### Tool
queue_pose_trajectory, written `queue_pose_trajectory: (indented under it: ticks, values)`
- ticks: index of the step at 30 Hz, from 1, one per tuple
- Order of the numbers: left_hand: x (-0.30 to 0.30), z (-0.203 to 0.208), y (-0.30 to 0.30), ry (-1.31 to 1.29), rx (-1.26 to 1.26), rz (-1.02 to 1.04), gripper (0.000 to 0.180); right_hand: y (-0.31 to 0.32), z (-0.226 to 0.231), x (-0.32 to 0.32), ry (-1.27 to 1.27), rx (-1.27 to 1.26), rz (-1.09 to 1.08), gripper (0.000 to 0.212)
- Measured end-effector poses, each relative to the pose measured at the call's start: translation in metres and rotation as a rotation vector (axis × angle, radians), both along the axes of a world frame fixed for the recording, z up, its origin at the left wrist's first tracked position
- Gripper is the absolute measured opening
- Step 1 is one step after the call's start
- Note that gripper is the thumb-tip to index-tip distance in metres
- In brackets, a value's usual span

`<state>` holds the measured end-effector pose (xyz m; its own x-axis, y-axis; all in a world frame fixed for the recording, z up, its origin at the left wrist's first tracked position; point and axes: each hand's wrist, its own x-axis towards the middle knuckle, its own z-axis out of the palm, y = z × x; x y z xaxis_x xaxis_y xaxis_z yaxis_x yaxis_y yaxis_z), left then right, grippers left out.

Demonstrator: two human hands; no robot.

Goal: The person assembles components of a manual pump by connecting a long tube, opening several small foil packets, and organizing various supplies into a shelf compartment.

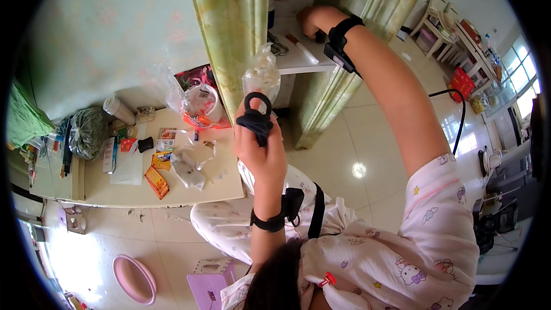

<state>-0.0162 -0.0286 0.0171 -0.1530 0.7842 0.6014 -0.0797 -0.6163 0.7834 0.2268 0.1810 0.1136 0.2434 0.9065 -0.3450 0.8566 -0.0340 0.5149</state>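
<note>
Left hand (262,158) holds black loops (255,121) and a clear bag (263,72), contents unclear

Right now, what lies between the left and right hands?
In the head view, a thin brown-and-white stick lies on a white shelf between the left hand and right hand; clear plastic shows nearer the left.

Head-worn fisheye view, looking steeply down past both forearms (396,97). The left grip (262,150) stands near the lens at mid-field, the right grip (311,21) farther off, above it in frame; worktop (123,192) lies to the left grip's left, tiled floor (376,138) to its right.
</note>
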Motion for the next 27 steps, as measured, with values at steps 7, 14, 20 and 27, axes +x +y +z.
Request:
queue_pose_trajectory:
  ticks: [7,14,20,27]
  values:
    - [0.007,-0.003,-0.003,-0.020,0.024,-0.037,0.043,-0.035,-0.007,0.000,0.024,0.351,0.293,0.027]
    - [0.004,0.001,-0.003,0.004,0.027,-0.015,0.039,-0.016,-0.003,0.003,-0.072,0.307,0.314,0.024]
    - [0.005,0.002,0.000,0.011,0.051,0.000,0.037,-0.023,0.023,-0.013,-0.078,0.191,0.223,0.027]
    - [0.010,0.011,-0.005,0.008,-0.027,-0.065,0.036,0.006,-0.009,0.001,0.035,0.181,0.209,0.029]
